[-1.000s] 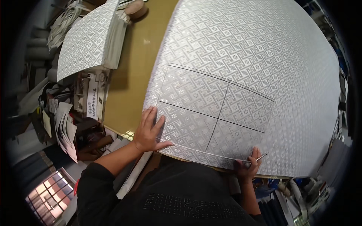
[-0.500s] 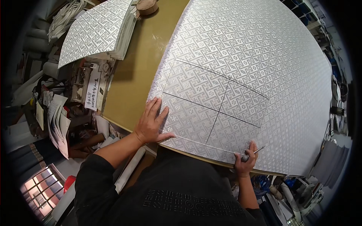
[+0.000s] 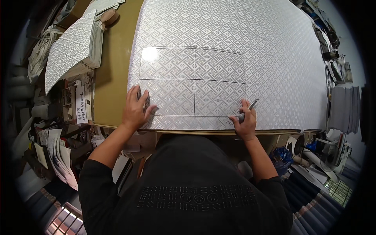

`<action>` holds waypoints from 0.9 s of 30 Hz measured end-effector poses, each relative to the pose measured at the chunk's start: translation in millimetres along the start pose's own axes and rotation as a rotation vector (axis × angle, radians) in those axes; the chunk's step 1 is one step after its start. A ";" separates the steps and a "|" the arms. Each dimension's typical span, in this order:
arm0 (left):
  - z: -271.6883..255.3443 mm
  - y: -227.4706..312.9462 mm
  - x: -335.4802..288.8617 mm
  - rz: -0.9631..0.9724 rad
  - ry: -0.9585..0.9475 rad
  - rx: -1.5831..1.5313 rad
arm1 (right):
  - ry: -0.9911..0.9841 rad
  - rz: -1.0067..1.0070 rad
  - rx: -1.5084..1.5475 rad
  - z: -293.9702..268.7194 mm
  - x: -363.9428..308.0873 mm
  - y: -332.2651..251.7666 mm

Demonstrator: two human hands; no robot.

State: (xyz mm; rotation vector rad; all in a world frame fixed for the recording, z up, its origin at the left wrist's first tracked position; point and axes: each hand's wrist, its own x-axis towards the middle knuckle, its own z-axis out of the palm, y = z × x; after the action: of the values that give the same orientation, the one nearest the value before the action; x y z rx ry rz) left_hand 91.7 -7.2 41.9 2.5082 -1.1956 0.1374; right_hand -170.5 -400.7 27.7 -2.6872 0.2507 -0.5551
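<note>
My left hand (image 3: 135, 109) spreads by the clear lined plate (image 3: 192, 81); my right hand (image 3: 246, 121) pinches a pen (image 3: 253, 103). The plate lies on silvery patterned cloth (image 3: 274, 82), near the table's (image 3: 111, 86) front edge. It looks stiff and slippery, best held by its sides; the cloth seems soft.

Looks steeply down and ahead from the wearer's head, as the left of a fisheye pair. Spans the worktable (image 3: 113, 78) from front left corner to front right, with left hand (image 3: 135, 109) and right hand (image 3: 246, 119) close by its front edge, black shirt (image 3: 196, 168) nearest below. Crops the far edge.
</note>
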 end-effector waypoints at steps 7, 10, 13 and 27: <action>-3.8 38.6 106.8 0.342 -0.349 -0.028 | 0.001 0.017 0.028 -3.0 7.3 -2.8; 3.3 80.6 165.1 0.445 -0.569 0.081 | 0.021 -0.012 0.011 -1.9 9.4 -0.4; 5.2 116.6 200.7 0.669 -0.722 0.327 | 0.009 0.025 0.076 -2.6 6.7 -0.1; 20.0 161.4 238.8 0.561 -1.090 0.528 | 0.068 0.095 0.156 -4.6 5.2 -0.8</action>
State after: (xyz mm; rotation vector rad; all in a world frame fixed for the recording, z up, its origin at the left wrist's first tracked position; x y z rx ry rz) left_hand 118.8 -282.8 124.6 2.5826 -2.5285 -1.0255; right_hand -167.6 -402.8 33.6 -2.4946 0.3377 -0.6120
